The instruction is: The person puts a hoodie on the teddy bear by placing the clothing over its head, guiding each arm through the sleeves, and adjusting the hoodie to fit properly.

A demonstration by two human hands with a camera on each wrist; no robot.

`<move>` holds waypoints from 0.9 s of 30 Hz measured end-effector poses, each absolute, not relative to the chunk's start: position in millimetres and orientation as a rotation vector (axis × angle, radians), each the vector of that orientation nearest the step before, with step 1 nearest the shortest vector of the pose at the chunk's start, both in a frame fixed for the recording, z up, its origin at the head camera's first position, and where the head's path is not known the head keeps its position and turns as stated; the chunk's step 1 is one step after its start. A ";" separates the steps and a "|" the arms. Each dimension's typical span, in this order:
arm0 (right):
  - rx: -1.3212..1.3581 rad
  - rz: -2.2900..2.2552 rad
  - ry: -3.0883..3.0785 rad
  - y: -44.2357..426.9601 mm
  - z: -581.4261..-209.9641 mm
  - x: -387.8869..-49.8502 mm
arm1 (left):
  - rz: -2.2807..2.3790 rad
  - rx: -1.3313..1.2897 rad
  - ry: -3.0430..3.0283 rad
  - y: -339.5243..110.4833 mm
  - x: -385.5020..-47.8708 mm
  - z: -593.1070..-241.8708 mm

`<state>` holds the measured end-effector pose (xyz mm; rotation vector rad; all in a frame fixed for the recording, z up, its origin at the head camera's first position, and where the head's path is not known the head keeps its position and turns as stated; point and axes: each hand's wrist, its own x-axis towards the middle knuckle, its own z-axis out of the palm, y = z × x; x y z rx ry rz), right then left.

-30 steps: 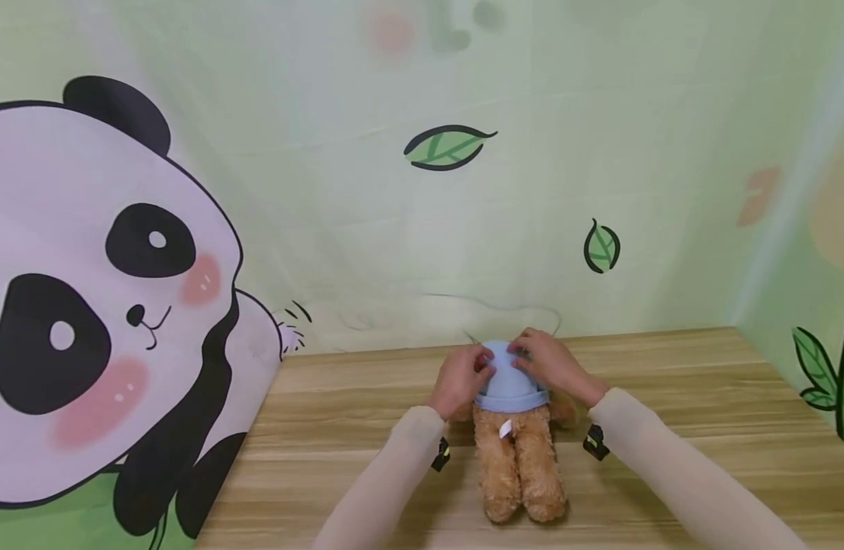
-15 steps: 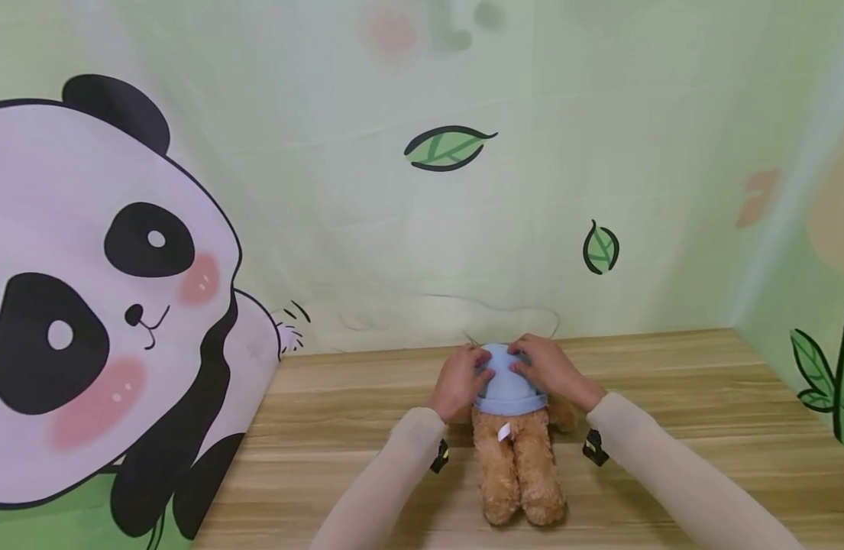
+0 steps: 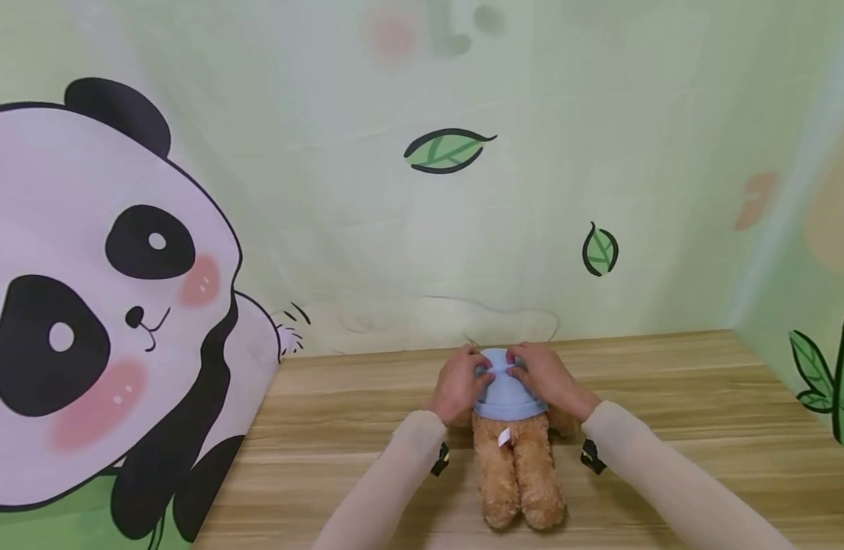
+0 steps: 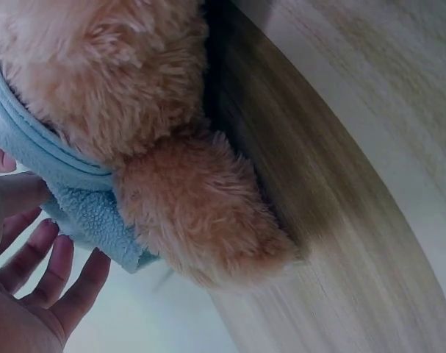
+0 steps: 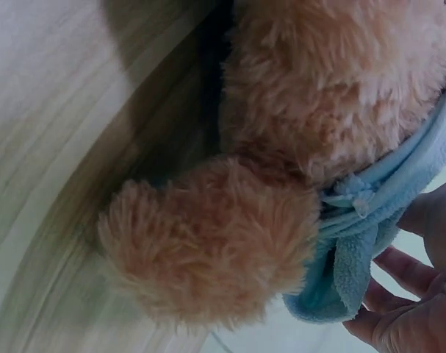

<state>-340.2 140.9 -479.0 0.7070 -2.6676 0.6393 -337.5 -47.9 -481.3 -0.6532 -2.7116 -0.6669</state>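
one brown plush toy (image 3: 529,458), legs (image 3: 540,493) toward the front edge of the desk (image 3: 353,435), blue garment (image 3: 509,399) near the back edge, pinched either side by left hand (image 3: 460,382) and right hand (image 3: 544,374), apparently for even hold.

The plush toy (image 3: 537,473) lies lengthwise on the desk (image 3: 339,435), a cloth (image 3: 509,397) over its far part and a tag (image 3: 505,438) on it just before the cloth's near edge. At the toy's left are the left fingers (image 4: 83,292), at its right the right fingers (image 5: 404,271). The back wall (image 3: 367,229) stands behind the toy, the panda print (image 3: 115,298) well to its left.
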 end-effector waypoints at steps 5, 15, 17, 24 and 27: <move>0.702 0.655 -2.657 140.5 -481.9 -340.4 | -0.671 -0.646 -2.707 -47.1 -335.9 -481.9; 0.680 0.684 -2.641 139.6 -483.1 -337.7 | -0.752 -0.648 -2.734 -45.6 -337.6 -483.6; 0.680 0.666 -2.640 139.6 -483.7 -337.9 | -0.753 -0.658 -2.739 -45.4 -337.5 -483.1; 0.707 0.657 -2.590 139.6 -484.0 -336.8 | -0.722 -0.698 -2.721 -44.5 -336.1 -482.1; 0.739 0.666 -2.545 138.8 -485.5 -336.2 | -0.706 -0.699 -2.684 -44.6 -335.8 -483.0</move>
